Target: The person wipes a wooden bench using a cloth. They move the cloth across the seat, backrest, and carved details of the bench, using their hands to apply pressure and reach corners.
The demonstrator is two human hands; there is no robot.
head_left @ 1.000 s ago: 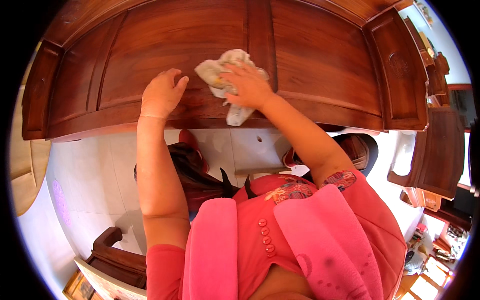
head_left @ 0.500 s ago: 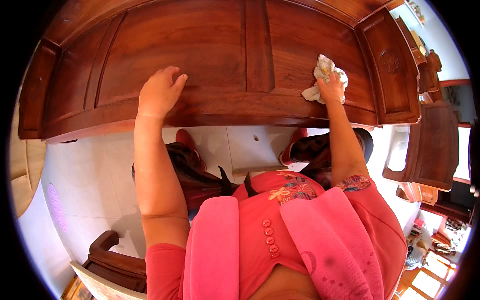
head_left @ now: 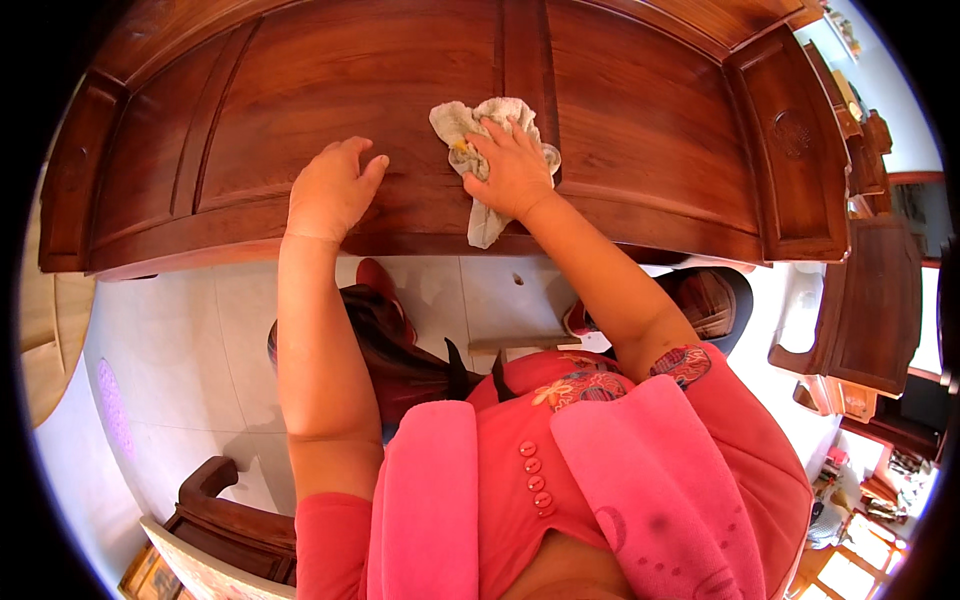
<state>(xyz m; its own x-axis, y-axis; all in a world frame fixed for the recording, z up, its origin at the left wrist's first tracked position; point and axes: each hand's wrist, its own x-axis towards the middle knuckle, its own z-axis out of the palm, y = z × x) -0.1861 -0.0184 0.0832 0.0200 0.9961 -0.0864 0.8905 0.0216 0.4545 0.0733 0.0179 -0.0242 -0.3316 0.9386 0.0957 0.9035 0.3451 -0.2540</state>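
A crumpled off-white cloth [head_left: 455,122] lies on the reddish-brown wooden bench seat [head_left: 350,95], near its middle divider. Pressed on top of it is my right hand [head_left: 513,172], fingers spread over the fabric. One corner of the cloth hangs toward the seat's front edge. To the left, my left hand [head_left: 335,192] rests at the front of the seat with its fingers loosely curved and the thumb apart, holding nothing.
The bench has a carved wooden armrest [head_left: 795,140] at the right and another armrest [head_left: 72,190] at the left. Dark wooden furniture [head_left: 875,305] stands further right. Behind me at lower left is a wooden chair [head_left: 235,520]. Pale floor tiles [head_left: 200,350] lie below.
My right hand has swept the cloth leftward along the seat, from the right panel to the middle divider. My left hand has stayed nearly in place.
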